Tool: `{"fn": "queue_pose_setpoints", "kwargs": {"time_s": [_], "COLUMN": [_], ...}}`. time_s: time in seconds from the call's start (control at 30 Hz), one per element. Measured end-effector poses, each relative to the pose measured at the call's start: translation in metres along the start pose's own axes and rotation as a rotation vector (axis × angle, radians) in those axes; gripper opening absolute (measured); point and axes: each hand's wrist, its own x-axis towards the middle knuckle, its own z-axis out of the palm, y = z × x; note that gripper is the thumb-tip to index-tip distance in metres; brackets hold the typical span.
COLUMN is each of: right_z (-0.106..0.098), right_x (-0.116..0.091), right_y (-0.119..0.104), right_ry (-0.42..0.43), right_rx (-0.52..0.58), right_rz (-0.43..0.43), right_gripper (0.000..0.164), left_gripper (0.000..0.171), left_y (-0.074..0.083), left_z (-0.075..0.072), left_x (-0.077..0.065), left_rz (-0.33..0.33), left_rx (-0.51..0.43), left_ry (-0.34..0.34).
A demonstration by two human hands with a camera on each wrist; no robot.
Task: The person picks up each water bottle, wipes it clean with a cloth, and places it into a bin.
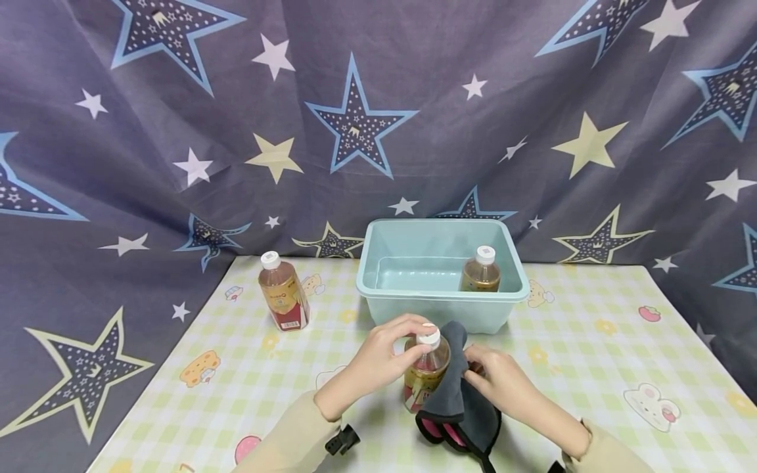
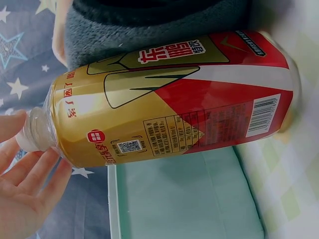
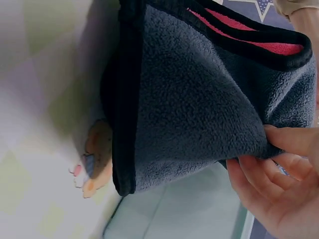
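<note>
A drink bottle (image 1: 421, 381) with a gold and red label stands upright on the table, in front of the basin. My left hand (image 1: 387, 351) grips it by its white cap and neck; in the left wrist view the fingers (image 2: 37, 172) curl around the neck. A grey cloth (image 3: 199, 99) with black edging and pink showing in its folds lies against the bottle's right side. My right hand (image 1: 503, 381) pinches this cloth between thumb and fingers. The cloth's lower end hangs down to the tabletop.
Behind the hands stands a light blue basin (image 1: 437, 299) with another bottle (image 1: 481, 272) at its right end. A third bottle (image 1: 285, 295) is upright at the back left of the checked tablecloth (image 1: 591, 341). A starred curtain (image 1: 443, 151) hangs behind the table.
</note>
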Motion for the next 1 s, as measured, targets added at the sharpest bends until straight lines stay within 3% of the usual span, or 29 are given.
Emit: {"fn": "queue_pose_setpoints", "kwargs": {"time_s": [0.6,0.8,1.0], "right_z": [0.023,0.033,0.034], "right_x": [-0.001,-0.004,-0.005], "right_y": [0.017,0.023,0.023], "right_ry": [-0.095,-0.041,-0.010], "right_rx": [0.036,0.031,0.018], "right_rz": [0.012,-0.038,-0.033], "right_gripper": [0.022,0.028,0.029], "left_gripper": [0.019,0.019,0.018], "left_y": [-0.001,0.001,-0.001], "left_z": [0.000,0.000,0.001], "left_x": [-0.001,0.000,0.000], "left_rz": [-0.032,-0.030,-0.018], "left_rx": [-0.019,-0.015,-0.009], "left_ry": [-0.010,-0.010,-0.008]}}
